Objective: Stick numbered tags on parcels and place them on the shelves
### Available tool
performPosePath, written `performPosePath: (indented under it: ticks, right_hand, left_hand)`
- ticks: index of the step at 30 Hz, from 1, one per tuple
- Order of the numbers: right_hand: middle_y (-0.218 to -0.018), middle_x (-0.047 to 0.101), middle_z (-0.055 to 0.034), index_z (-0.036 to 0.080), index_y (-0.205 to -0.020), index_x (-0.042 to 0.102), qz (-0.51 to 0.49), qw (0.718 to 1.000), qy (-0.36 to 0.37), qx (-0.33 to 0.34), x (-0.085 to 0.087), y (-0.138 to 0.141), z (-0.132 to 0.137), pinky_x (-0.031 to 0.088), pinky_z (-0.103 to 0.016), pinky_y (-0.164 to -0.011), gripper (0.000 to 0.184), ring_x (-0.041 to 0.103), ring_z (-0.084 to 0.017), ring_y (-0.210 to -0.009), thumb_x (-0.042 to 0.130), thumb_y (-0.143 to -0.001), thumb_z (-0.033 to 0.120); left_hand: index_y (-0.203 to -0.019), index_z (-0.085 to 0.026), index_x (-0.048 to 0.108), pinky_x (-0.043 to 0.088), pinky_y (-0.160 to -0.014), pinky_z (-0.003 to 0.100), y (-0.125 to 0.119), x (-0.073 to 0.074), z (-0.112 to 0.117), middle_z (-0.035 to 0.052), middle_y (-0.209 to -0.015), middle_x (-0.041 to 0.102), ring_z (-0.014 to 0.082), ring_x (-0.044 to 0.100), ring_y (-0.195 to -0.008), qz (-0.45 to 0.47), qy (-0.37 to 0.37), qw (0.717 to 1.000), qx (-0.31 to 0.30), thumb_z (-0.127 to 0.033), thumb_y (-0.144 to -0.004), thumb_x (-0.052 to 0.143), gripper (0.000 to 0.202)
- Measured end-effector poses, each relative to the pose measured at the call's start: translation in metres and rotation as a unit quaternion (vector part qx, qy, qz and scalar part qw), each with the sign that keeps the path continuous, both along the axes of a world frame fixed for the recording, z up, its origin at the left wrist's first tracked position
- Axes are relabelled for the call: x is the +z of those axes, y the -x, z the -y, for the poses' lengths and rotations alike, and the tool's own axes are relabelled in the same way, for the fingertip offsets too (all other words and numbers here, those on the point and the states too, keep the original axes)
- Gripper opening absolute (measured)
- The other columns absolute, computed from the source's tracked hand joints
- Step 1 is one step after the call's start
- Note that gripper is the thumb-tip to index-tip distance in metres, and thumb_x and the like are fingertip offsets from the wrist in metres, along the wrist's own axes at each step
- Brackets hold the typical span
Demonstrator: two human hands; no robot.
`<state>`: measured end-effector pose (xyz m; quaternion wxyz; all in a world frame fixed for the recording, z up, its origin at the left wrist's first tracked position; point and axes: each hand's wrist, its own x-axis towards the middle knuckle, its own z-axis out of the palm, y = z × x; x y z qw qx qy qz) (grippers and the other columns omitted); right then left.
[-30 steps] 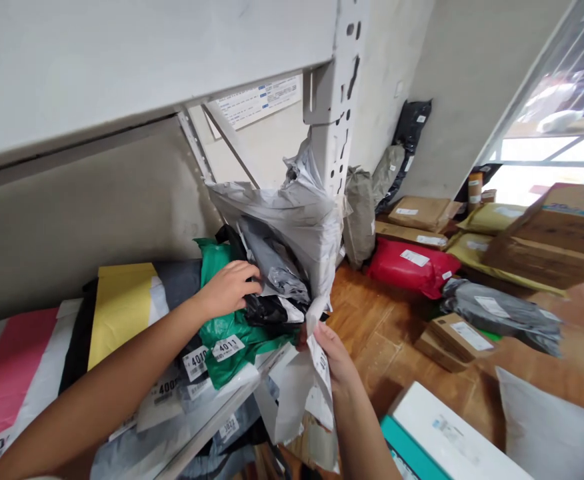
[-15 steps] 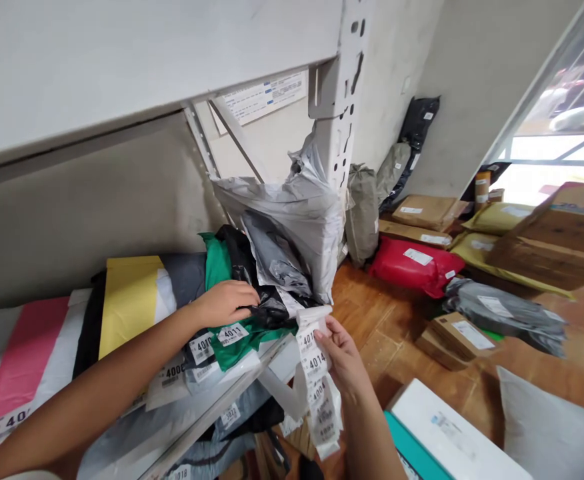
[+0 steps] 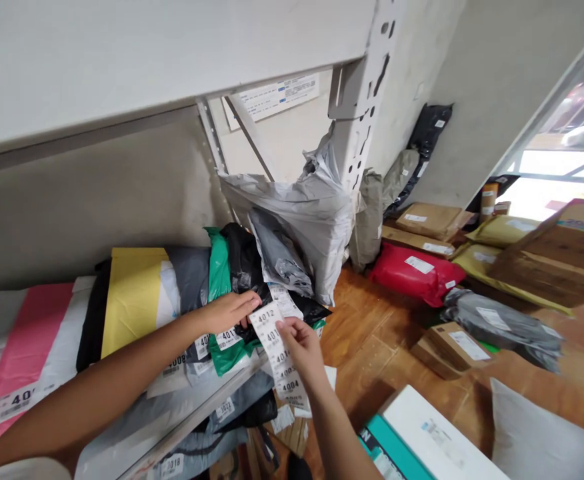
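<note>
While the right hand [image 3: 305, 350] pinches the label strip [image 3: 281, 363] in front of the green parcel [image 3: 219, 260], the left hand [image 3: 229, 312] is over this parcel; whether it grips something, I cannot tell.

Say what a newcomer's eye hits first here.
Likely the label strip in the right hand, 4012 at its top, just below centre. Then the red parcel on the floor, to the right, and the yellow parcel on the shelf, to the left.
</note>
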<state>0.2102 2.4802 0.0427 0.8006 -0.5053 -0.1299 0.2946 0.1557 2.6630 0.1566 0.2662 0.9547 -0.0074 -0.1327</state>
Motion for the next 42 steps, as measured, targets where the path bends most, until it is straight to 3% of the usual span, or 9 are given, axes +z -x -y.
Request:
performPosePath:
  ticks: [5,13,19,23,29,32,35,39,42]
  right_hand:
    - [-0.049,0.035,0.0082,0.018,-0.064,0.053,0.073,0.991,0.066,-0.096,-0.018,0.018,-0.030,0.020,-0.021,-0.044,0.051,0.027,-0.006,-0.047,0.067,-0.070,0.067]
    - [-0.052,0.051,0.0040,0.018,-0.071,0.057,-0.014,1.000,0.015,-0.008,-0.024,0.030,-0.027,0.026,-0.022,-0.044,0.057,0.036,-0.008,-0.046,0.074,-0.056,0.070]
    - [-0.048,0.036,0.0079,0.021,-0.056,0.038,-0.019,0.995,0.026,-0.097,-0.030,0.038,-0.028,0.024,-0.021,-0.046,0.058,0.028,-0.007,-0.047,0.072,-0.062,0.068]
    - [-0.058,0.051,0.0033,0.018,-0.069,0.054,-0.013,1.000,0.015,-0.024,-0.042,0.046,-0.018,0.032,-0.023,-0.050,0.048,0.039,-0.010,-0.052,0.075,-0.064,0.062]
    - [-0.047,0.033,0.0069,0.023,-0.054,0.027,-0.075,0.990,0.073,-0.099,-0.071,0.065,0.002,0.022,-0.023,-0.047,0.065,0.027,-0.008,-0.048,0.073,-0.059,0.068]
    - [-0.046,0.034,0.0057,0.023,-0.051,0.029,-0.070,0.986,0.091,-0.117,-0.091,0.071,0.021,0.027,-0.025,-0.048,0.065,0.030,-0.010,-0.048,0.075,-0.054,0.068]
    - [-0.044,0.040,0.0030,0.024,-0.047,0.038,-0.090,0.984,0.087,-0.127,-0.107,0.066,0.050,0.033,-0.030,-0.046,0.059,0.036,-0.013,-0.045,0.078,-0.052,0.066]
    - [-0.056,0.058,-0.0038,0.024,-0.056,0.060,-0.098,0.988,0.048,-0.108,-0.102,0.041,0.085,0.041,-0.034,-0.048,0.042,0.052,-0.019,-0.050,0.078,-0.059,0.062]
    - [-0.058,0.060,-0.0025,0.021,-0.066,0.064,-0.062,0.994,0.021,-0.083,-0.082,0.022,0.092,0.039,-0.028,-0.048,0.042,0.053,-0.016,-0.050,0.078,-0.062,0.061]
  left_hand:
    - [-0.093,-0.020,0.051,0.043,-0.063,0.024,-0.006,-0.009,0.001,-0.0016,-0.077,0.064,0.0157,0.061,-0.073,0.031,-0.096,0.994,0.031,-0.036,-0.094,0.050,0.017]
    - [-0.101,-0.011,0.054,0.048,-0.065,0.036,-0.001,-0.029,0.028,0.0179,-0.105,0.058,0.0257,0.063,-0.077,0.066,-0.329,0.942,0.032,-0.011,-0.092,0.035,0.020]
    - [-0.100,-0.014,0.056,0.048,-0.078,0.046,0.006,-0.036,0.034,0.0161,-0.100,0.057,0.0325,0.059,-0.093,0.099,-0.410,0.907,-0.005,-0.011,-0.090,0.041,0.019]
    - [-0.100,-0.013,0.056,0.049,-0.076,0.044,0.006,-0.042,0.032,0.0161,-0.099,0.057,0.0310,0.060,-0.090,0.102,-0.430,0.897,-0.005,-0.010,-0.089,0.040,0.019]
    - [-0.097,-0.013,0.057,0.050,-0.075,0.042,0.004,-0.049,0.036,0.0147,-0.097,0.058,0.0297,0.061,-0.089,0.101,-0.439,0.893,-0.022,-0.007,-0.087,0.042,0.019]
    - [-0.098,-0.012,0.058,0.050,-0.074,0.042,0.004,-0.049,0.037,0.0146,-0.095,0.058,0.0291,0.061,-0.087,0.104,-0.445,0.889,-0.005,-0.009,-0.089,0.040,0.020]
    - [-0.122,-0.009,0.052,0.049,-0.078,0.045,0.009,-0.046,0.033,0.0202,-0.114,0.054,0.0321,0.058,-0.097,0.130,-0.449,0.884,0.024,-0.025,-0.093,0.046,0.033]
    - [-0.118,-0.018,0.055,0.044,-0.091,0.048,0.014,-0.028,0.020,0.0141,-0.117,0.054,0.0321,0.052,-0.105,0.161,-0.369,0.906,-0.130,-0.059,-0.085,0.056,0.052]
    - [-0.114,-0.020,0.054,0.045,-0.092,0.045,-0.003,-0.005,0.009,0.0100,-0.111,0.055,0.0275,0.052,-0.103,0.200,-0.304,0.920,-0.142,-0.054,-0.089,0.054,0.042]
